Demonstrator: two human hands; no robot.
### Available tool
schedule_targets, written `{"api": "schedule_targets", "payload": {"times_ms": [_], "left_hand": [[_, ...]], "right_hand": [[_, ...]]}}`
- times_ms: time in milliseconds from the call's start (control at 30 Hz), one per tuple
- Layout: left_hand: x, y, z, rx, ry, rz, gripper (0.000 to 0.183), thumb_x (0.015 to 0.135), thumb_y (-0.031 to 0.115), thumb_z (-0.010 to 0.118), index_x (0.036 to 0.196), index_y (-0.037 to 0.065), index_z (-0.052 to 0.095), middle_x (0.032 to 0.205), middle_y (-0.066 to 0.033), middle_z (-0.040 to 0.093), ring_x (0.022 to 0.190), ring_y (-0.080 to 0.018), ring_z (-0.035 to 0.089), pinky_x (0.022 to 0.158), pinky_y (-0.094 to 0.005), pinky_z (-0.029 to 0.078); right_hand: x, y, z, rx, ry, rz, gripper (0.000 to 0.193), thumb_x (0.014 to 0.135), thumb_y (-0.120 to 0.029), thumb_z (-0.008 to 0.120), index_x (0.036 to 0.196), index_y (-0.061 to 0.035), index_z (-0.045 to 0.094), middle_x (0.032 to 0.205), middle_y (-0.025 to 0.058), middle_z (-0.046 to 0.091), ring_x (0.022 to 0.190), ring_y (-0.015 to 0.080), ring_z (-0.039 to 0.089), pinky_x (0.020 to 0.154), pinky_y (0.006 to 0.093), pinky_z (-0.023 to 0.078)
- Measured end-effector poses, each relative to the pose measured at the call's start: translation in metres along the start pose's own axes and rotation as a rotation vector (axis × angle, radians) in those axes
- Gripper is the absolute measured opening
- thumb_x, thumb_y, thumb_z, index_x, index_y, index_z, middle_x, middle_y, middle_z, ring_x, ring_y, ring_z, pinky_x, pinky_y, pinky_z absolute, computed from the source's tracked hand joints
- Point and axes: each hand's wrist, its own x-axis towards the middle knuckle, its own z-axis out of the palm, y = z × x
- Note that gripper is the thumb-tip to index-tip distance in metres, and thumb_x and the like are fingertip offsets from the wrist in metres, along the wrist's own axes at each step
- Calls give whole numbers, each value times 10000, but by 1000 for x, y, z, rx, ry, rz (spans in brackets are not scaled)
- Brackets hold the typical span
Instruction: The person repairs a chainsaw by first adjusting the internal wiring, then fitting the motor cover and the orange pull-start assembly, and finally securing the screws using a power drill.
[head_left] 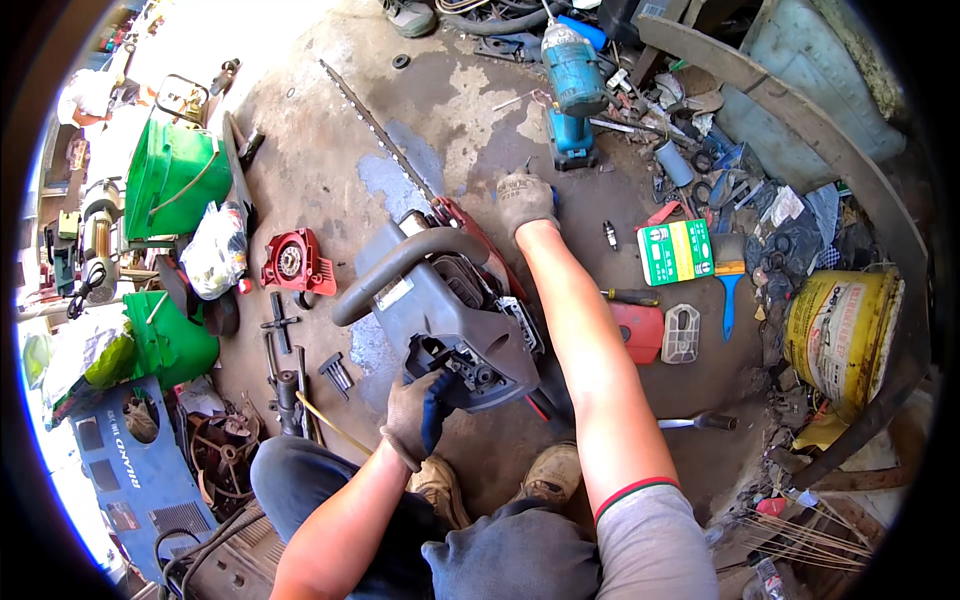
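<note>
A chainsaw (440, 300) with a dark grey body and red parts lies on the floor before me, its bar and chain (375, 130) pointing away to the far left. My gloved left hand (418, 408) is closed on its near end, beside an opening that shows inner parts. My gloved right hand (525, 200) reaches past the saw's right side, low over the floor. Its fingers are curled, and a thin dark tip shows beyond them; the thing itself is hidden. A teal cordless power tool (575, 85) stands ahead of that hand. A spark plug (610, 235) lies to its right.
At left lie a red starter housing (297, 262), a T-shaped wrench (280, 323) and green buckets (175, 180). At right are a green-and-yellow box (675, 252), a blue paintbrush (729, 300), a screwdriver (634, 296), a red cover (636, 332) and a yellow bucket (845, 330) beside scrap.
</note>
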Motion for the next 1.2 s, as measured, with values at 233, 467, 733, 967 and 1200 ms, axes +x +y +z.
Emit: {"api": "schedule_targets", "payload": {"times_ms": [233,467,733,967,1200], "left_hand": [[-7,15,-1,155,25,-132,180,941,78,562,1064,-7,663,1018,-50,689,913,-145,665,786,-273,548],[-7,18,-9,484,-55,-69,245,910,-70,515,1119,-52,642,1091,-100,673,1007,-200,659,821,-296,554],[-6,21,8,45,131,-220,265,955,25,497,1171,-90,599,1076,-135,680,958,-218,677,809,-329,568],[-7,25,-1,50,129,-264,454,941,155,480,1335,-70,467,1273,-174,596,1147,-331,610,968,-468,512],[-7,25,-24,-16,60,-308,500,929,179,559,1362,-44,445,1240,-170,608,1088,-325,628,972,-494,501]], "right_hand": [[-86,32,-10,524,148,72,305,849,-125,621,1141,-43,590,1032,178,669,993,302,670,808,437,538],[-232,61,-27,1012,145,-14,453,790,-8,646,1234,-37,559,884,152,627,786,290,652,705,388,529],[-263,54,-2,977,159,13,242,814,-105,642,1045,-56,590,998,184,594,843,379,639,725,443,534],[-260,58,-16,912,320,-20,202,781,-68,669,971,-59,601,928,122,603,826,340,634,698,423,524],[-249,45,-13,807,559,-167,95,755,-108,633,845,-77,622,946,84,559,858,277,614,711,386,537]]}}
